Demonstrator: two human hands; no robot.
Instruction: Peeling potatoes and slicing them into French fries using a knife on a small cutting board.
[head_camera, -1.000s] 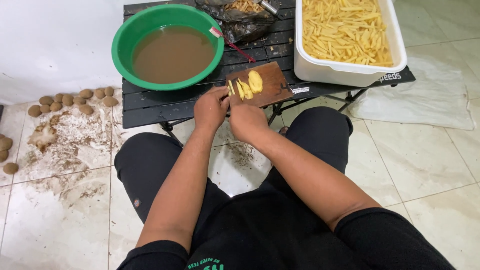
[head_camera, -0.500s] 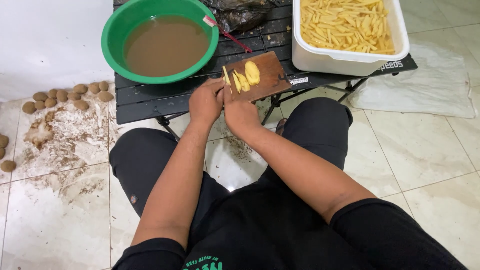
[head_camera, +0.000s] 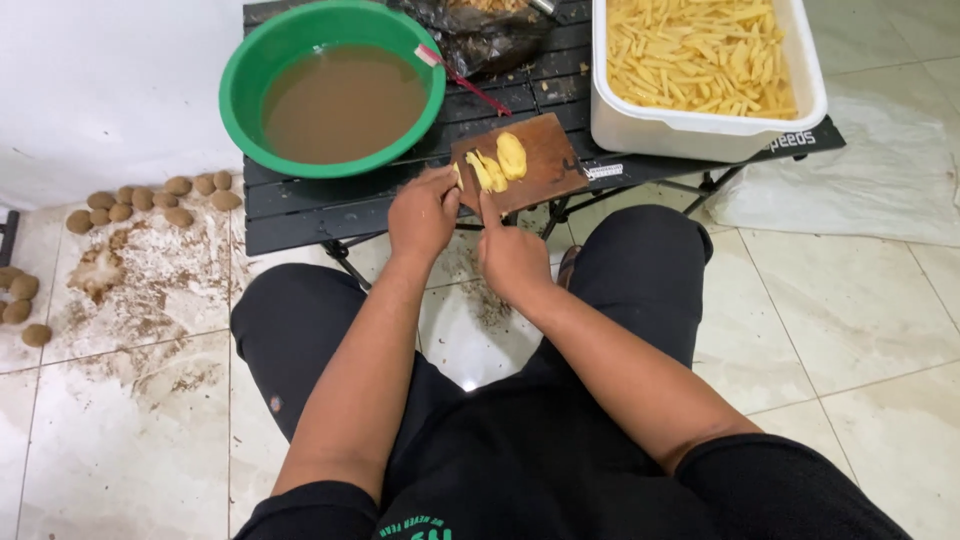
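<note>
A small brown cutting board (head_camera: 548, 172) lies at the front edge of a black slatted table (head_camera: 300, 210). Yellow peeled potato slices (head_camera: 500, 160) rest on it. My left hand (head_camera: 423, 215) sits at the board's left corner, its fingertips pinched on a thin potato strip (head_camera: 460, 178). Just below the board's front edge is my right hand (head_camera: 513, 262), fingers curled round a knife and index finger stretched toward the board. Most of the knife is hidden between my hands.
A green basin (head_camera: 236, 100) of brown water stands at the back left, a white tub (head_camera: 700, 135) of cut potato sticks at the back right. Between them lie a black bag (head_camera: 480, 40) and a red-handled peeler (head_camera: 468, 82). Unpeeled potatoes (head_camera: 150, 198) and dirt lie on the left floor tiles, a white sack (head_camera: 880, 170) on the right.
My right hand has drawn back a little from the board toward my body. My left hand stays at the board's left corner. The view has shifted slightly.
</note>
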